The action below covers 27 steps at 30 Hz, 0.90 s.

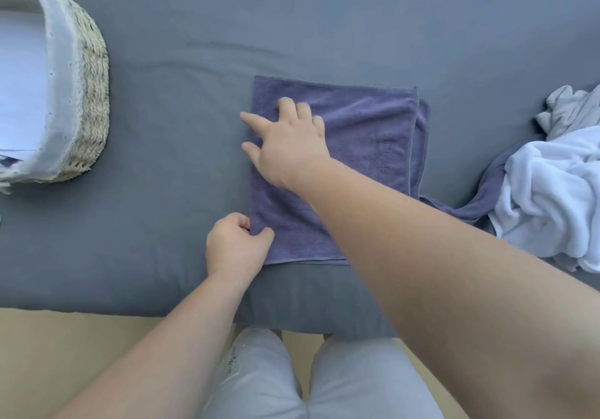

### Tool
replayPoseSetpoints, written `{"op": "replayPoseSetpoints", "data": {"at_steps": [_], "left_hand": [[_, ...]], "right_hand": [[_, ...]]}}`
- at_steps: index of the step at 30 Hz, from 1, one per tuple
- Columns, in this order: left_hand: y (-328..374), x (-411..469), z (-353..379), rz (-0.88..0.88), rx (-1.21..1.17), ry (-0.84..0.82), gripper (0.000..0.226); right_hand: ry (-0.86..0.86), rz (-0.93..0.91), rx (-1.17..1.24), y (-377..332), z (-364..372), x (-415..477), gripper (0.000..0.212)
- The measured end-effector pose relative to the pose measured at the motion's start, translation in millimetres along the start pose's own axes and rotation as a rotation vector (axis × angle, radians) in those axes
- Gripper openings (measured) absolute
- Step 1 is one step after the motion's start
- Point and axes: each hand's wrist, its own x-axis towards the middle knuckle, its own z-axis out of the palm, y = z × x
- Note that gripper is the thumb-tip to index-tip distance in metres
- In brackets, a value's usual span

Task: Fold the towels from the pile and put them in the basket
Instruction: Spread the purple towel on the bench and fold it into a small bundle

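Purple towel [357, 132] folded once, flat on grey bed [146, 217], btw basket [92, 93] & pile [552, 191]. R hand [289, 145] flat, fingers spread, pressing. L hand [233, 243] pinches near-left corner. Tip: line up edges, smooth creases b4 next fold.

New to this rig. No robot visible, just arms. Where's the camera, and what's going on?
No machine here: a person works with bare hands, and the single camera sits on their head, looking down. A folded purple towel lies on a grey-covered surface. The left hand pinches its near left edge. The right hand lies on it with fingers spread, holding nothing. A woven basket with a white liner stands at the far left. The pile of unfolded towels sits at the right.
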Motion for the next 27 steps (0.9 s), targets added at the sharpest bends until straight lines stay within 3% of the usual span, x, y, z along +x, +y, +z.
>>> {"op": "replayPoseSetpoints", "data": {"at_steps": [3, 7, 11, 18, 21, 23, 27], "left_hand": [[-8, 10, -10, 0.062, 0.071, -0.104, 0.037], [-22, 28, -32, 0.022, 0.001, -0.166, 0.034], [-46, 42, -58, 0.009, -0.011, -0.114, 0.026], [-80, 68, -108, 0.033, 0.031, 0.042, 0.022], [-82, 70, -117, 0.120, 0.126, 0.125, 0.039], [-73, 66, -117, 0.221, 0.134, 0.148, 0.038], [-42, 44, -93, 0.482, 0.142, 0.020, 0.027]], "right_hand": [[-0.026, 0.078, -0.086, -21, 8, 14, 0.056], [0.067, 0.095, -0.073, -40, 21, 17, 0.060], [0.079, 0.055, -0.016, -69, 25, 26, 0.074], [0.003, -0.097, 0.181, -118, 26, 42, 0.072], [0.071, -0.077, 0.319, -103, 26, 29, 0.060], [0.189, 0.010, 0.361, -77, 27, 12, 0.052], [0.336, 0.254, 0.382, -3, 25, -25, 0.043]]}}
